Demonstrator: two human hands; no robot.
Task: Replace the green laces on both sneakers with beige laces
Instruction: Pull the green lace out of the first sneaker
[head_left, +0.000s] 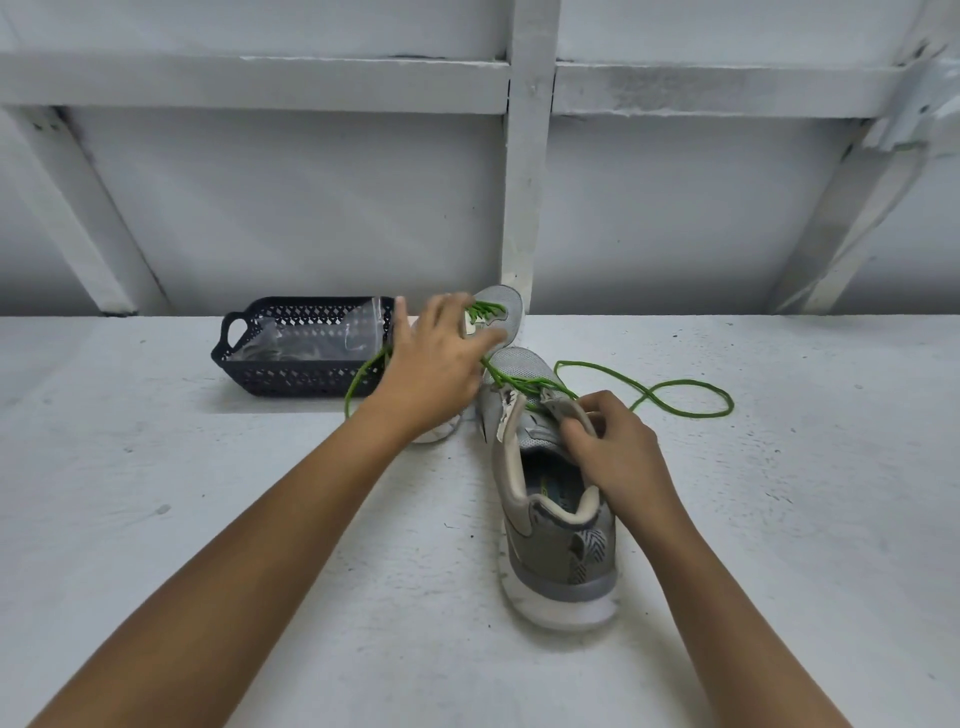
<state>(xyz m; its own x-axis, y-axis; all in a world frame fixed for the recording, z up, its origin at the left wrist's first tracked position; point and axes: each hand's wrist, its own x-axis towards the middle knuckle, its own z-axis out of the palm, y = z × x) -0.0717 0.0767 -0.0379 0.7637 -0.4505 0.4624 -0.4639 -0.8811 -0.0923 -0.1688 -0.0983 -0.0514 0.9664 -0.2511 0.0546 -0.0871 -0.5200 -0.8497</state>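
The near sneaker (558, 525) stands on the counter (208, 519), heel toward the person, its long axis running away with the toe slightly left. The right hand (615, 449) grips its right eyelet flap with curled fingers. Its green lace (675, 402) is threaded through the forward eyelets only, and the loose end loops off to the right. The left hand (441, 353) lies further out over the far sneaker (501, 306), fingers spread and nearly straight; no pinch is visible. Judgement: the remaining crossings lie just ahead of the right hand, between both hands. The basket (291, 374) sits beyond, to the left.
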